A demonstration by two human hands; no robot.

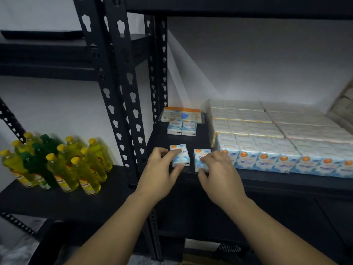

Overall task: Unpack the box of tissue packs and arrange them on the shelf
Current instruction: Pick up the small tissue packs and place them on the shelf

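Observation:
Two small blue-and-white tissue packs lie near the front edge of the black shelf (267, 180). My left hand (162, 173) grips the left tissue pack (182, 157) with fingers on top and thumb below. My right hand (219, 173) holds the right tissue pack (200, 155) the same way. Two more single packs (181, 127) lie side by side farther back, and behind them rests a wrapped bundle with an orange stripe (182, 114). A large block of wrapped tissue packs (277, 136) fills the shelf's right side. No box is in view.
Black slotted uprights (122, 92) stand just left of the packs. On the neighbouring lower shelf (57, 199) at left stand several yellow and green bottles (61, 163). A pale slanted object (342, 106) leans at the far right. The shelf above overhangs the work area.

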